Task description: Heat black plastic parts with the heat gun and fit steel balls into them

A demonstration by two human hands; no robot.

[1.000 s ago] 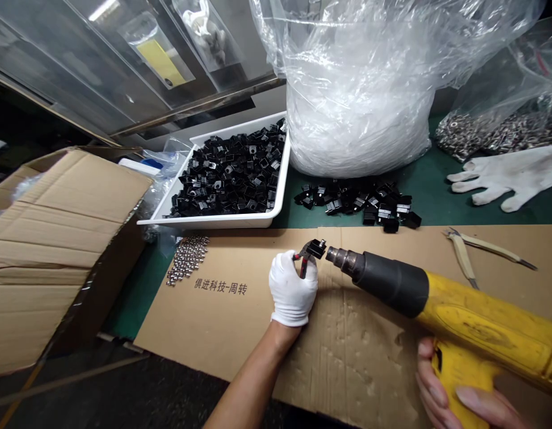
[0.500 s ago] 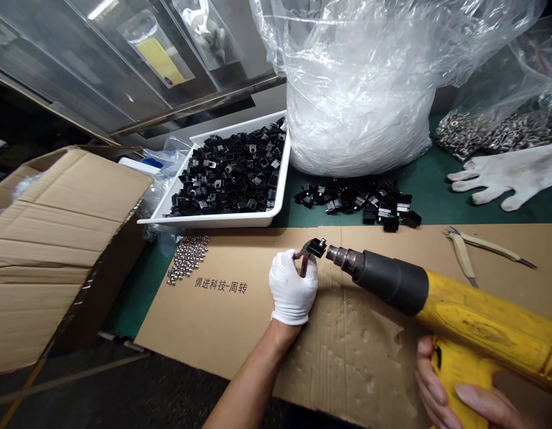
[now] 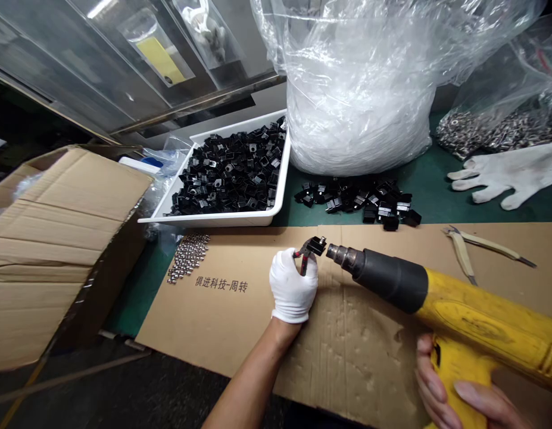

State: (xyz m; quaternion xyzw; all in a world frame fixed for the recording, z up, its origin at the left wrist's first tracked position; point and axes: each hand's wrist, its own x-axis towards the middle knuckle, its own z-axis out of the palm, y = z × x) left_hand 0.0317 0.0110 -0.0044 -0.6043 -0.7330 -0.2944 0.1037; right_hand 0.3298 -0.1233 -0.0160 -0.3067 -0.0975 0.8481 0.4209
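White-gloved, my left hand (image 3: 293,287) is closed round a pair of pliers (image 3: 305,262) with dark, red-marked handles. The pliers' jaws grip a small black plastic part (image 3: 315,246), which has a small shiny metal piece (image 3: 323,240) at its upper right end. Bare fingers of my right hand (image 3: 440,381) wrap the grip of a yellow heat gun (image 3: 485,325). Its stepped metal nozzle (image 3: 345,256) points left at the black part, with a small gap between them.
A white tray (image 3: 280,202) full of black parts stands behind, beside a large plastic bag (image 3: 360,113). Loose black parts (image 3: 356,196), cutters (image 3: 461,253), a white glove (image 3: 512,176) and rows of metal pieces (image 3: 187,258) lie around the cardboard sheet (image 3: 240,333). A cardboard box (image 3: 47,238) is at left.
Almost nothing differs. Both hands, the pliers with the black part, and the heat gun hold nearly the same positions.
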